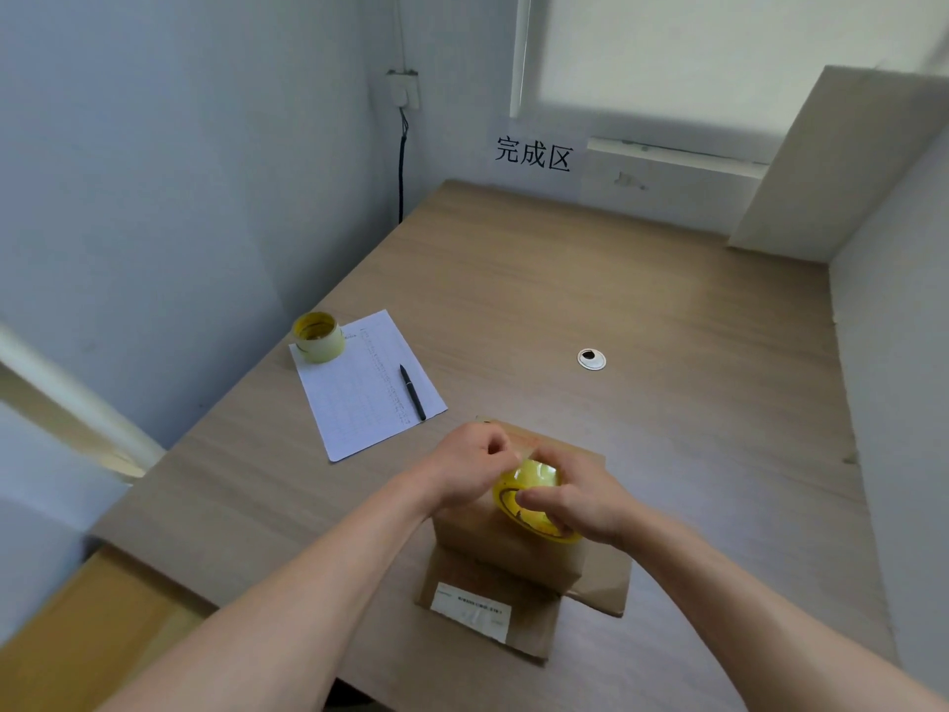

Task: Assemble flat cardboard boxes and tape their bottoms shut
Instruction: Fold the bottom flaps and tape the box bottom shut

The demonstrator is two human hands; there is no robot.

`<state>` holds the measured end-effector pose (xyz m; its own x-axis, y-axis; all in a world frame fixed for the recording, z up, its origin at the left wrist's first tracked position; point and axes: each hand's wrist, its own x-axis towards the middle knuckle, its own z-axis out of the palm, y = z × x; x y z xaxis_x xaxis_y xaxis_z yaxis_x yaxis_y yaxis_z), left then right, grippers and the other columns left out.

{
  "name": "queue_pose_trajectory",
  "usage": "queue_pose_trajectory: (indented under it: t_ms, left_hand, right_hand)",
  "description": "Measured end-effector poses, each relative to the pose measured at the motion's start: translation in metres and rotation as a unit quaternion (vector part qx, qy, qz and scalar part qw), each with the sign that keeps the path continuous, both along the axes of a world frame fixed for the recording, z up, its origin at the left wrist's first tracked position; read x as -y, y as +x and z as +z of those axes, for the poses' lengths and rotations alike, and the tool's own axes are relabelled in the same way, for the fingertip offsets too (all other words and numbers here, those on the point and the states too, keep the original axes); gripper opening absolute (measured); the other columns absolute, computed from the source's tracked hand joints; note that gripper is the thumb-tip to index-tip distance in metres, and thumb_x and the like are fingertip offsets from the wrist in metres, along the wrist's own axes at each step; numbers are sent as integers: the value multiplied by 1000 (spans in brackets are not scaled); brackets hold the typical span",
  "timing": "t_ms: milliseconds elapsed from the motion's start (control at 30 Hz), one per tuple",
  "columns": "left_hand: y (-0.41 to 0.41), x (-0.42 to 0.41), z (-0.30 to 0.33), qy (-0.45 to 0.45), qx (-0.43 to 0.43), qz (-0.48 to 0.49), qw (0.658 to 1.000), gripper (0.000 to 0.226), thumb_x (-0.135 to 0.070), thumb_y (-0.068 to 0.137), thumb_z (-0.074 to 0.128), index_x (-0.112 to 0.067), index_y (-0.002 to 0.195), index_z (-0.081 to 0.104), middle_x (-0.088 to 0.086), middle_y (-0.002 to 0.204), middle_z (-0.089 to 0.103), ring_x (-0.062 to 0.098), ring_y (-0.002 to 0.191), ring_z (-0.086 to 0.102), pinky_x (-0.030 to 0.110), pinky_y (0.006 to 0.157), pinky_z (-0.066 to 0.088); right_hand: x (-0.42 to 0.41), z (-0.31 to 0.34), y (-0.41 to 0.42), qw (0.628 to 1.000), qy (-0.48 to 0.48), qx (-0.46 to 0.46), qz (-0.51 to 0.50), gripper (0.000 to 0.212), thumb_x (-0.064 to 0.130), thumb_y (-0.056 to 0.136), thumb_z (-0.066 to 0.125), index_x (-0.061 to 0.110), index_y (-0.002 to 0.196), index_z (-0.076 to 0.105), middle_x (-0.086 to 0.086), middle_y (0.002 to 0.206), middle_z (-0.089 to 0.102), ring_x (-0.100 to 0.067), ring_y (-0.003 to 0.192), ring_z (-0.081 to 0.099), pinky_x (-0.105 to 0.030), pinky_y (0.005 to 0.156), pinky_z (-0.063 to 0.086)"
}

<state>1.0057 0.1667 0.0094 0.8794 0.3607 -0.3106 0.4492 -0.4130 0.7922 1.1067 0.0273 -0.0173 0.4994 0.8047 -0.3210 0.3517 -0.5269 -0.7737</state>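
Observation:
A brown cardboard box (506,555) stands on the wooden table (642,300) in front of me, its flaps spread flat around it, one with a white label (470,611). My right hand (575,498) grips a yellow-cored roll of clear tape (529,498) above the box. Just left of the roll, my left hand (470,467) pinches the free end of the tape. The box's top face is mostly hidden by both hands.
A second tape roll (317,336) sits on a printed sheet of paper (367,388) at the left, with a black pen (412,392) lying on it. A round cable grommet (591,359) is in the table's middle. A pale board (837,161) leans at the back right.

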Motion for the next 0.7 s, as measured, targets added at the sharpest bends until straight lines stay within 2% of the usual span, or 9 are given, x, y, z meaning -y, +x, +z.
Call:
queue_pose_trajectory:
  t_ms: [67,167,233,300,400,500,533,600,700]
  left_hand:
    - [0,-3,-2,29,2,-4,1000,14,-16,92,57,-7,82,59,3,75,54,16,72,48,29,67,40]
    - [2,-11,-10,95,14,17,995,15,-16,94,53,-13,80,51,-2,73,50,18,74,46,30,62,31]
    - [2,-21,-19,111,25,27,993,15,-16,95,51,-12,81,50,0,79,55,21,78,49,32,65,33]
    - [2,-31,-29,118,33,11,992,15,-15,95,51,-12,80,50,6,90,60,24,86,53,35,73,38]
    - [4,-39,-41,100,36,-13,994,18,-17,96,50,-16,78,46,2,78,54,24,79,49,34,65,32]
    - [2,-47,-52,153,58,-35,986,19,-19,96,49,-20,78,42,-6,75,45,20,78,44,32,63,26]
    - [0,-49,-54,182,83,-41,979,20,-19,95,51,-21,78,40,-7,79,43,17,79,40,30,64,25]
    - [-4,-54,-57,207,133,-54,968,21,-15,92,53,-21,78,39,-5,86,42,15,84,35,29,68,27]
    - [0,-57,-61,124,115,-55,984,25,-12,94,52,-20,75,39,5,87,53,25,87,48,38,74,38]
  right_hand:
    - [1,-1,0,1000,-1,18,6,55,47,57,67,24,107,62,-1,101,67,-20,93,62,-43,83,53]
    - [5,-9,-5,998,24,54,-1,42,34,56,73,23,95,61,1,88,66,-19,83,62,-45,76,52]
    - [11,-18,-9,983,64,173,-3,32,27,58,72,19,89,64,1,85,65,-21,81,60,-42,70,52]
    - [16,-25,-14,936,80,344,-3,36,34,54,72,14,83,64,0,87,63,-25,82,57,-36,69,50]
    - [16,-27,-21,894,60,445,-12,42,45,53,71,15,81,61,0,94,60,-27,85,51,-36,68,47]
    - [9,-24,-19,900,44,434,21,42,44,56,70,16,84,60,-2,106,61,-27,93,53,-39,73,46]
    - [8,-22,-17,917,43,394,30,38,43,60,69,17,86,59,0,103,63,-25,91,56,-37,73,47]
    - [5,-19,-16,956,28,291,13,30,44,67,64,24,86,54,9,83,61,-18,77,57,-34,65,45]
    - [3,-20,-13,976,-8,210,-48,37,50,63,59,23,88,56,7,74,61,-17,70,56,-38,66,46]
